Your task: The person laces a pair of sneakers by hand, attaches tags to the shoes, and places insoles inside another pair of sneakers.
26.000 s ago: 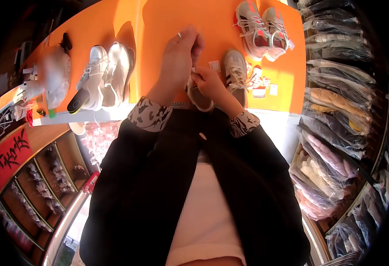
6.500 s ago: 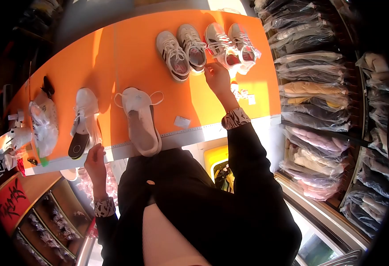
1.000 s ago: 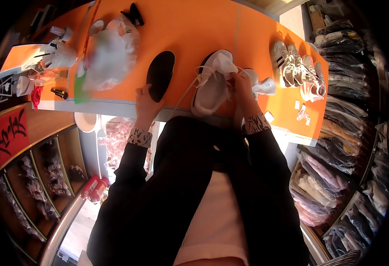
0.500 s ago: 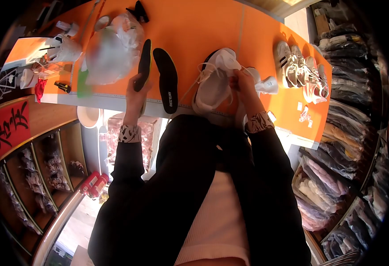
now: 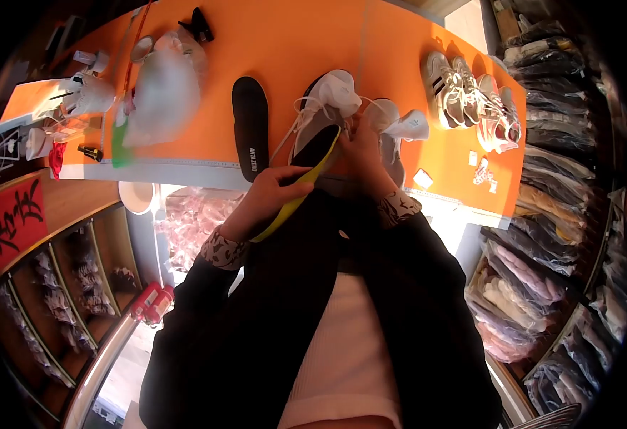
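My left hand is closed around an insole, black on one face with a yellow-green edge and underside. Its front end is tilted over the opening of a light-coloured sneaker with loose white laces and its tongue pulled up. Gripping that sneaker's right side is my right hand, its fingertips partly hidden. A second black insole with white lettering lies flat on the orange table, left of the sneaker. Beyond my right hand stands the other sneaker, its white tongue folded outward.
Several worn sneakers stand at the right of the orange table. A plastic bag and a black clip are at the left. Small packets lie near the right edge. Bagged clothes hang along the right side.
My left hand has brought the insole rightward and tilted it over the sneaker, turning its yellow-green side into view. My right hand has shifted slightly left and stays at the sneaker.
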### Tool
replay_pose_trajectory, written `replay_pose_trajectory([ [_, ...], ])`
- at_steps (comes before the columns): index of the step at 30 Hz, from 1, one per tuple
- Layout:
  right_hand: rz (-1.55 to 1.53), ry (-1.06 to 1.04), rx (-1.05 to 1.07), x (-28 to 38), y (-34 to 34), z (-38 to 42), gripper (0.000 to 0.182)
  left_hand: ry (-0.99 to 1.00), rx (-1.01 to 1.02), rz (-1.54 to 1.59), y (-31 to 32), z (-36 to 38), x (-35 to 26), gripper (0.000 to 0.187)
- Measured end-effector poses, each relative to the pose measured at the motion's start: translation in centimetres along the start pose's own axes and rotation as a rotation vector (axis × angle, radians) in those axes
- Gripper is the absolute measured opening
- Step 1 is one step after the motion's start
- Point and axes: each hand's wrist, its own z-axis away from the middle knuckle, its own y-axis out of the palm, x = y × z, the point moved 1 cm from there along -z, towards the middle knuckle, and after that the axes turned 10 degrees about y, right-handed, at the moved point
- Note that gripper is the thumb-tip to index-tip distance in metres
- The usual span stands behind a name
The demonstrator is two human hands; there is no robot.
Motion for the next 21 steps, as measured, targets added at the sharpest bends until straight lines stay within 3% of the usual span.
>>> replay_pose_trajectory([
  [2,-0.006,-0.038,0.014,-0.7,0.1,0.0,0.035,0.052,0.028,-0.316,0.8,-1.0,0.5,0.041],
  [3,0.003,-0.024,0.036,0.0,-0.3,0.3,0.032,0.049,0.026,-0.319,1.5,-1.5,0.0,0.041],
  [5,0.005,-0.012,0.066,0.1,-0.6,0.6,0.029,0.014,-0.004,-0.707,3.1,-2.5,-1.6,0.037],
  [8,0.077,-0.024,0.088,-0.1,-0.7,0.3,0.04,-0.047,-0.021,-0.987,4.6,-5.3,-0.6,0.03],
  [11,0.111,0.009,0.157,-0.3,-0.6,0.4,0.039,-0.078,-0.005,-1.066,4.8,-8.1,0.9,0.027],
  [12,0.11,-0.085,0.119,-0.6,-0.2,0.3,0.039,-0.077,-0.004,-1.072,5.1,-8.4,1.4,0.027],
  [14,0.104,-0.174,0.077,-1.5,-0.1,0.1,0.038,0.139,-0.009,-1.217,5.9,-8.9,2.2,0.025],
  [17,0.097,-0.108,0.134,-0.7,-0.8,0.2,0.035,0.212,-0.162,-1.26,7.0,-8.7,2.6,0.021],
  [21,0.023,-0.121,0.111,-0.4,-0.9,0.6,0.029,0.128,-0.102,-1.308,7.1,-8.7,2.1,0.019],
])
